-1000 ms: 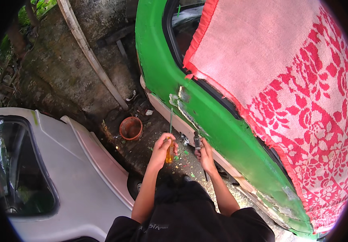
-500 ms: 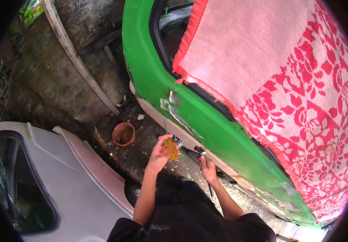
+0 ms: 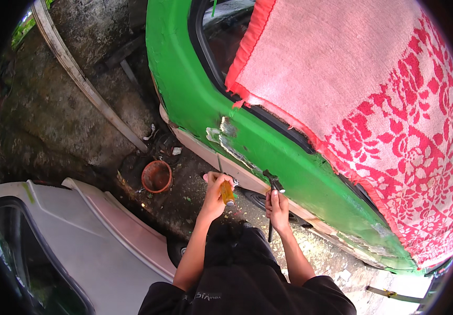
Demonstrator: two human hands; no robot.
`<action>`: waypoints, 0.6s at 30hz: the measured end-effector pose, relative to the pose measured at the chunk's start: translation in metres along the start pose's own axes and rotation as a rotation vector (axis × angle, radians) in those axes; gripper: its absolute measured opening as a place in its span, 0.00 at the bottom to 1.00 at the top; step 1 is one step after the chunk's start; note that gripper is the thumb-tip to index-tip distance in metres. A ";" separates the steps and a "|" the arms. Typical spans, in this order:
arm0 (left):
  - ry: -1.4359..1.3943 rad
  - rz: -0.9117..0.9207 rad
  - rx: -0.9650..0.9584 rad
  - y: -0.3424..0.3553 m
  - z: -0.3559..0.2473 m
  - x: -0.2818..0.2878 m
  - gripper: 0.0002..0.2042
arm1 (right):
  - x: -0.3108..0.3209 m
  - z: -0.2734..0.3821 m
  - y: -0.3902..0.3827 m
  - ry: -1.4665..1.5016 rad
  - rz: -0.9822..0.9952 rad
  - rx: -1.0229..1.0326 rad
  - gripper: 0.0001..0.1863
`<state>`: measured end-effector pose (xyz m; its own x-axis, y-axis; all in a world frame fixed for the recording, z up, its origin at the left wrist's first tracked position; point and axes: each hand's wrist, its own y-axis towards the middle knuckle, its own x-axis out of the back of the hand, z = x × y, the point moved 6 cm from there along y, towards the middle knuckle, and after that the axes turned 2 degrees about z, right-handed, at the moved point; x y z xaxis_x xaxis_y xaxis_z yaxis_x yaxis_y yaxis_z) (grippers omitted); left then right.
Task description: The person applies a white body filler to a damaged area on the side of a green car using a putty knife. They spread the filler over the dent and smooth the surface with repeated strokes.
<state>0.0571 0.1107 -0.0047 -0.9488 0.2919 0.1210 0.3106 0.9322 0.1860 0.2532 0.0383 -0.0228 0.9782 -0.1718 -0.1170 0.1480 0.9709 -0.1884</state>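
Note:
My left hand [image 3: 213, 198] is closed around the amber handle of a screwdriver [image 3: 227, 193]. Its thin shaft points away from me, toward the lower edge of a green car body [image 3: 284, 168]; whether the tip touches cannot be told. In my right hand [image 3: 277, 211] is a hammer [image 3: 274, 181], gripped on its dark handle just below the black head. The head is raised to the right of the screwdriver, apart from it. Beyond both hands, a patch of peeling paint [image 3: 228, 137] shows bare, whitish material on the green panel.
A pink and red patterned towel [image 3: 342, 79] covers the car's upper side. A grey-white vehicle [image 3: 95, 241] stands close on the left. Between them sits a reddish-brown pot [image 3: 157, 176] on the littered ground. A long curved strip [image 3: 87, 86] leans at the far left.
My right hand has lifted the hammer, its head now higher and farther right. The left fingers have wrapped more fully round the screwdriver handle. The view has shifted slightly.

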 end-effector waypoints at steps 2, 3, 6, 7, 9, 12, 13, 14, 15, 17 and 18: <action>0.190 -0.043 -0.093 0.003 -0.010 0.004 0.12 | 0.001 -0.004 0.001 0.015 -0.003 -0.012 0.22; 0.284 -0.056 -0.123 0.006 -0.013 0.004 0.13 | 0.001 -0.004 0.002 0.004 -0.005 -0.011 0.22; 0.171 -0.050 -0.065 0.012 -0.009 -0.004 0.14 | 0.002 -0.005 0.001 -0.004 0.004 -0.032 0.23; 0.068 -0.040 -0.019 0.013 -0.005 -0.009 0.14 | 0.002 -0.003 0.002 0.009 0.009 -0.040 0.23; 0.088 -0.069 -0.034 0.016 -0.002 -0.017 0.13 | 0.003 0.003 0.003 0.032 0.020 -0.055 0.23; 0.183 -0.151 -0.081 0.018 -0.003 -0.024 0.13 | 0.008 0.006 0.006 0.058 0.055 -0.080 0.18; 0.199 -0.165 -0.089 0.018 -0.001 -0.025 0.13 | 0.010 0.008 0.007 0.066 0.064 -0.068 0.18; 0.215 -0.180 -0.096 0.018 0.005 -0.027 0.13 | 0.012 0.009 0.006 0.059 0.066 -0.072 0.18; 0.233 -0.197 -0.105 0.019 0.004 -0.026 0.14 | 0.014 0.010 0.006 0.053 0.071 -0.075 0.18; 0.177 -0.189 -0.043 0.020 0.007 -0.026 0.15 | 0.017 0.013 0.006 0.058 0.084 -0.077 0.18; 0.149 -0.184 -0.010 0.021 0.007 -0.027 0.15 | 0.019 0.013 0.006 0.068 0.090 -0.078 0.18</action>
<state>0.0887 0.1238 -0.0110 -0.9706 0.0813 0.2267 0.1340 0.9644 0.2278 0.2747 0.0432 -0.0132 0.9744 -0.0978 -0.2025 0.0454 0.9675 -0.2487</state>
